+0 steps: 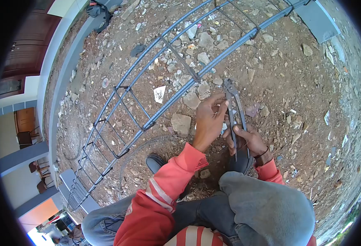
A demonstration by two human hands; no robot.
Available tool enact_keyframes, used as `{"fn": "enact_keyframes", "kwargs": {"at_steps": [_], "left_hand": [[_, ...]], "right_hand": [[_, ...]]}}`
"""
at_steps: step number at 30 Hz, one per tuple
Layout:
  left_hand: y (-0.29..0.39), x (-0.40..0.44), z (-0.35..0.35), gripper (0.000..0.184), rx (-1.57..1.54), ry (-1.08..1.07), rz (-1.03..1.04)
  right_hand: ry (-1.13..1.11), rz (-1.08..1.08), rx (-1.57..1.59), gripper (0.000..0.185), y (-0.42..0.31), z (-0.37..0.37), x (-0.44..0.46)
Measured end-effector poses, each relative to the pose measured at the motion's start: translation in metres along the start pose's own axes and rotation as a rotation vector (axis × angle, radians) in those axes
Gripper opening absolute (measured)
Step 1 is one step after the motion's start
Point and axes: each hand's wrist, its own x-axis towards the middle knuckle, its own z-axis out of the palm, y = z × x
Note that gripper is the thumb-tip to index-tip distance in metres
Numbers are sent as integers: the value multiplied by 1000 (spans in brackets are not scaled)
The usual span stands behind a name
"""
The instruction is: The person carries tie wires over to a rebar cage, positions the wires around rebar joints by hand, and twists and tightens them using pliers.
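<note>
A pair of long-handled metal pincers (pixel 238 107) points away from me, jaws at the far end and handles apart. My right hand (pixel 249 140) is closed round the lower part of the handles. My left hand (pixel 210 119) has its thumb and fingers pinched against the left handle, a little below the jaws; whether anything thin is also between them I cannot tell. Beyond my hands, a long cage of steel reinforcing bars (pixel 170 103) runs diagonally, with thin cross ties fixed along it. Neither hand touches the cage.
Stones and rubble cover the dirt ground; one large stone (pixel 181 124) lies beside my left wrist. The cage's ends rest on grey supports, a block (pixel 317 20) at upper right and another (pixel 89 201) at lower left. My shoe (pixel 155 162) is below. A building with chairs stands left.
</note>
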Motion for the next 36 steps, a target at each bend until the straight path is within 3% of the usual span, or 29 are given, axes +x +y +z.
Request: {"fn": "enact_keyframes", "kwargs": {"at_steps": [1,3,5,6,7,11,13,16,21,22,23,24,25,28,30,33,34,35,36], "left_hand": [[-4,2,-2,29,102,-61,-66],[-8,3,4,25,79,-31,-37],[-14,8,9,22,54,-11,-5],[-18,12,8,24,262,8,95],[-22,15,7,25,470,31,194],[-9,22,9,26,482,11,159],[-11,26,16,25,155,29,67],[-2,27,18,29,50,-2,6],[-23,35,20,31,-33,117,-57],[-31,39,21,29,48,152,63],[-31,40,22,27,128,187,183],[-32,41,22,27,129,184,184],[-33,42,21,26,188,179,235],[-24,41,26,24,285,149,270],[-24,44,29,22,326,120,253],[-26,46,36,19,447,131,382],[-27,43,36,18,499,109,528],[-28,41,37,17,549,86,673],[-30,43,37,17,546,81,672]], "right_hand": [[1,-3,3,35,-1,1,0],[225,-100,-334,33,-6,9,-2],[275,-165,-507,33,-11,5,-4],[317,-219,-684,32,-12,3,-6],[324,-221,-679,32,-13,4,-8],[238,-189,-319,39,-16,12,-10],[194,-174,-144,41,-11,13,-9],[156,-181,-218,43,-4,13,-3],[389,-271,-453,37,1,25,4],[393,-274,-451,37,3,25,5],[452,-323,-641,37,6,23,6],[509,-371,-833,37,9,21,8],[512,-373,-830,37,14,15,10],[491,-374,-796,47,16,9,10],[550,-426,-385,44,7,34,5],[610,-458,-340,47,17,32,8],[616,-458,-340,47,15,29,8],[663,-420,-75,48,7,29,7],[702,-379,192,49,3,29,6]]}}
